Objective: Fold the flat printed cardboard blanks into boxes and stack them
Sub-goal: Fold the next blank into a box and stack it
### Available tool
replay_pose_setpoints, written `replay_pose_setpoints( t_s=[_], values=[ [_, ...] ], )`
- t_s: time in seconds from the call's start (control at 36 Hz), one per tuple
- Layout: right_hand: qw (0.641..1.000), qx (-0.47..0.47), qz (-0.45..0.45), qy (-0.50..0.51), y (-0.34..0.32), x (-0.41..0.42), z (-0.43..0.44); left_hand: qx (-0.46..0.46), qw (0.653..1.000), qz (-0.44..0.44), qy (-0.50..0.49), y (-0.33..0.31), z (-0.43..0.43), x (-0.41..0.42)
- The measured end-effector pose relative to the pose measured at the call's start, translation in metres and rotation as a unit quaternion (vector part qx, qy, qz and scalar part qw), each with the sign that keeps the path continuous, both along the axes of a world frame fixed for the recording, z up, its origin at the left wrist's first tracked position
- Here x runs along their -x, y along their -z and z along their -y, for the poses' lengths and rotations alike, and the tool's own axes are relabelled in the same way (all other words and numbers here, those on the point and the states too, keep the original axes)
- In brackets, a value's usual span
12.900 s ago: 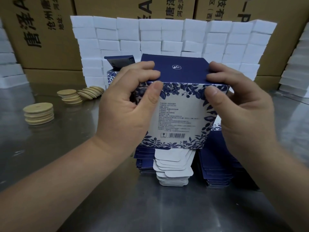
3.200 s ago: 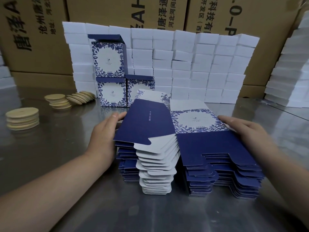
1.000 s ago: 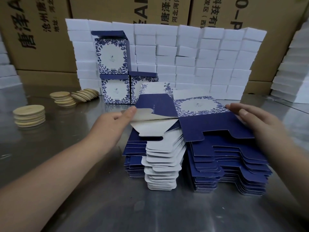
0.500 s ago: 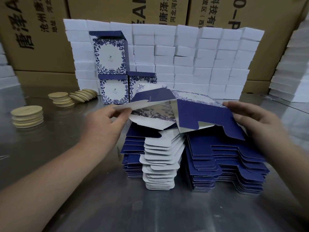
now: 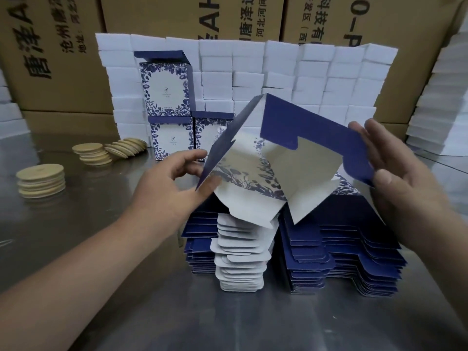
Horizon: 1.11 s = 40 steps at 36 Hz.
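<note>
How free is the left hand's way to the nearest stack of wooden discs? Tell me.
Probably yes: the left hand pinches the opened blank, and only bare steel table lies between it and the disc stack to its left. It must release the blank first.

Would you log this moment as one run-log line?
blank: part-opened | left hand: pinches left panel | right hand: holds right panel | folded boxes: three
</note>
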State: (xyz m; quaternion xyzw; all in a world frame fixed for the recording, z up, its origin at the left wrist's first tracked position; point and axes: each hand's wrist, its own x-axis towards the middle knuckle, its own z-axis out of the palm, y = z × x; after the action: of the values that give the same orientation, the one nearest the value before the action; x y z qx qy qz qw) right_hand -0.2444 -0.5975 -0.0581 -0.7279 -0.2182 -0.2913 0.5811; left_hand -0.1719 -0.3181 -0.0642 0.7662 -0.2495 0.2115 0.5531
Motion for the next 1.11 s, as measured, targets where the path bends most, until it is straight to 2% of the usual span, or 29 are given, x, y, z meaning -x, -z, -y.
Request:
replay_pose_setpoints(
  t_s=[0.14,0.31,0.64,0.81,0.92,1.0,1.11],
  values=[
    [0.996,0.089,0.010,0.022,-0.024,0.000,-0.025,-0.037,0.999,0.010,-0.004,0.003,-0.001,0.000],
    [0.986,0.152,0.010,0.069,-0.041,-0.006,-0.051,-0.083,0.996,0.036,0.002,0.011,-0.004,-0.005],
    [0.992,0.114,0.000,0.050,-0.014,-0.010,-0.064,-0.201,0.976,0.078,0.042,0.004,-0.004,0.003],
    [0.994,0.081,0.016,0.074,-0.007,-0.008,-0.061,-0.148,0.975,0.126,0.103,0.006,-0.006,-0.001],
    [0.989,0.122,0.023,0.084,-0.005,-0.006,-0.066,-0.065,0.982,0.128,0.121,0.011,-0.005,-0.001],
    [0.989,0.129,0.011,0.075,-0.006,-0.004,-0.070,-0.049,0.986,0.128,0.096,0.011,-0.005,0.002],
    [0.986,0.139,-0.002,0.090,-0.008,-0.003,-0.073,-0.064,0.979,0.183,0.059,0.010,-0.004,0.004]
  ],
)
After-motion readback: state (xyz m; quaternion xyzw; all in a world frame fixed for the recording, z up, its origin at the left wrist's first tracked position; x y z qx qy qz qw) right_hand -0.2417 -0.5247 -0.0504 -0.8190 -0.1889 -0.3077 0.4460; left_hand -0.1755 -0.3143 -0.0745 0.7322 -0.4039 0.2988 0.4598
